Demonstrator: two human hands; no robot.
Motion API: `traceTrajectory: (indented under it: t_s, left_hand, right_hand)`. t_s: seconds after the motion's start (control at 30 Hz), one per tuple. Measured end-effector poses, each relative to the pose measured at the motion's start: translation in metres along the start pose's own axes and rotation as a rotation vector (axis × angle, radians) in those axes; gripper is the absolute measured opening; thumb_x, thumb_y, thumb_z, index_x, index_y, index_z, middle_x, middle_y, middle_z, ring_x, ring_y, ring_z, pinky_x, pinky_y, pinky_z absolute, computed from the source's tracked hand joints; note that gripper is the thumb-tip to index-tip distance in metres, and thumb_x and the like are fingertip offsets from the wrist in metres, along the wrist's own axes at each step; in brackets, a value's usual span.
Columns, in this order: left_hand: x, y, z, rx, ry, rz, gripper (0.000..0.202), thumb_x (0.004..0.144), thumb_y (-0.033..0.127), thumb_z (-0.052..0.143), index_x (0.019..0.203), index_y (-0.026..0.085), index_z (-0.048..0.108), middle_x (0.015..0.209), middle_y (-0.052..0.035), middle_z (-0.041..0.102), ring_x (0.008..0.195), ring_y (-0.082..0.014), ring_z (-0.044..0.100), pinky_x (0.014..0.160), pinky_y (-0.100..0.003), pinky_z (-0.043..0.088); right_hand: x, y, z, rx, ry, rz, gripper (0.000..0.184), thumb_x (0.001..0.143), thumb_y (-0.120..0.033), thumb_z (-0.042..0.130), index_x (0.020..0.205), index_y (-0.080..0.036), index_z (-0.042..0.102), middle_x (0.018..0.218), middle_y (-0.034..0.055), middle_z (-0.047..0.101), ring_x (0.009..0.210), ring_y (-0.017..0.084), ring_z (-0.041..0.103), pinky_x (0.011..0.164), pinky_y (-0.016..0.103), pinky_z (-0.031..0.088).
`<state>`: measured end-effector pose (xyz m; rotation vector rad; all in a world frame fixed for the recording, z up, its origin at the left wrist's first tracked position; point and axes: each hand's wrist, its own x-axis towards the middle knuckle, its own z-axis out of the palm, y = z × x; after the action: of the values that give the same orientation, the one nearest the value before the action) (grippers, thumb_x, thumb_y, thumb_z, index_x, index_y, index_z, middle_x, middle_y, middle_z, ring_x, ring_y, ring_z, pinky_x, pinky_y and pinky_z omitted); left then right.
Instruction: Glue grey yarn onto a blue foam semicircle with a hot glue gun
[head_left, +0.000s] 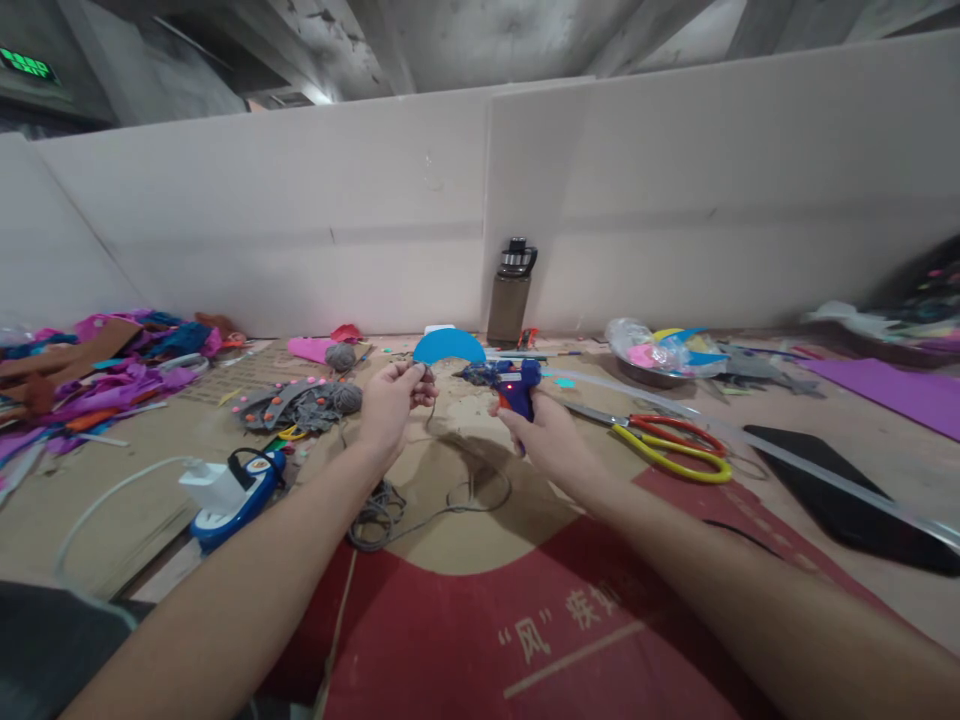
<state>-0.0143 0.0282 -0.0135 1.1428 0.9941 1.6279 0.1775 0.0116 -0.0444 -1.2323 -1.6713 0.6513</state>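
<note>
At the frame's centre, the right hand [546, 432] grips a blue glue gun [517, 380]; the left hand [396, 400] pinches grey yarn [379, 512]. Work looks unfinished, loose yarn lying coiled lower centre-left.

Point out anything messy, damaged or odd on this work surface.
The grey yarn lies in a loose tangle on the cardboard beside the left forearm, not wound neatly. The glue gun in the right hand looks crusted around its nozzle.
</note>
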Motion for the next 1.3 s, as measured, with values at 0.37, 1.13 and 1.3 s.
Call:
traceTrajectory:
  t_s: [0.37, 1.13, 1.3]
  left_hand:
    - [-0.014, 0.009, 0.009, 0.309, -0.07, 0.183, 0.018, 0.075, 0.033, 0.062, 0.073, 0.015, 0.059, 0.057, -0.0009, 0.06, 0.047, -0.0103, 0.054, 0.049, -0.023, 0.042]
    - [-0.033, 0.01, 0.027, 0.248, -0.221, 0.131, 0.02, 0.08, 0.034, 0.059, 0.079, 0.014, 0.06, 0.056, -0.0003, 0.058, 0.047, -0.0087, 0.05, 0.046, -0.021, 0.038]
    - [-0.034, 0.003, 0.029, 0.091, -0.228, 0.065, 0.019, 0.077, 0.032, 0.062, 0.08, 0.014, 0.06, 0.06, -0.0011, 0.06, 0.049, -0.008, 0.051, 0.046, -0.02, 0.038]
  right_hand:
    - [0.019, 0.016, -0.004, -0.382, 0.058, 0.009, 0.016, 0.07, -0.029, 0.063, 0.072, -0.018, 0.052, 0.083, 0.0128, 0.062, 0.087, 0.027, 0.06, 0.078, 0.043, 0.046]
    - [-0.006, -0.049, 0.009, 0.906, -0.061, 0.297, 0.029, 0.066, -0.039, 0.069, 0.077, -0.02, 0.05, 0.048, -0.0109, 0.032, 0.041, 0.004, 0.022, 0.038, 0.019, 0.014]
    - [-0.005, -0.044, 0.013, 0.944, -0.053, 0.314, 0.027, 0.065, -0.038, 0.071, 0.075, -0.019, 0.054, 0.048, -0.0107, 0.031, 0.041, 0.003, 0.019, 0.038, 0.02, 0.012]
